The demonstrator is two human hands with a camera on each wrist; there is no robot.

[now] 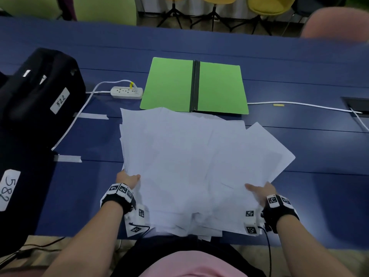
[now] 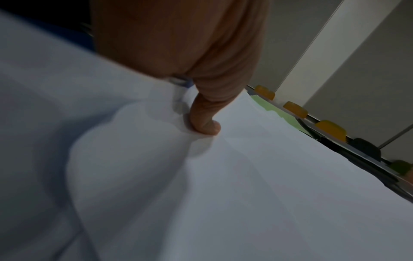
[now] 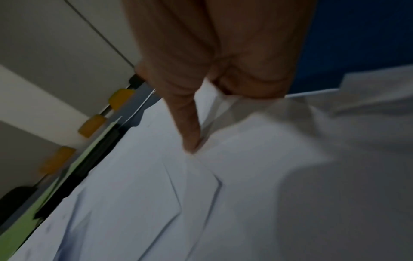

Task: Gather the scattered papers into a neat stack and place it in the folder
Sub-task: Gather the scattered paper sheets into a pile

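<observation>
A loose, fanned pile of white papers (image 1: 191, 160) lies on the blue table, its near edge hanging over the table's front. My left hand (image 1: 128, 179) grips the pile's left side, thumb on top (image 2: 205, 127), fingers hidden beneath the sheets. My right hand (image 1: 259, 191) grips the right side the same way, thumb pressing the top sheet (image 3: 191, 141). The papers (image 2: 245, 176) bulge upward between my hands (image 3: 290, 176). An open green folder (image 1: 169, 84) with a black spine lies flat just beyond the pile, nothing on it.
A white power strip (image 1: 126, 92) with its cable sits left of the folder. Black bags (image 1: 40, 86) labelled 522 and 582 crowd the left side. A white cable (image 1: 299, 104) runs right to a table socket (image 1: 357, 104). Chairs stand beyond the table.
</observation>
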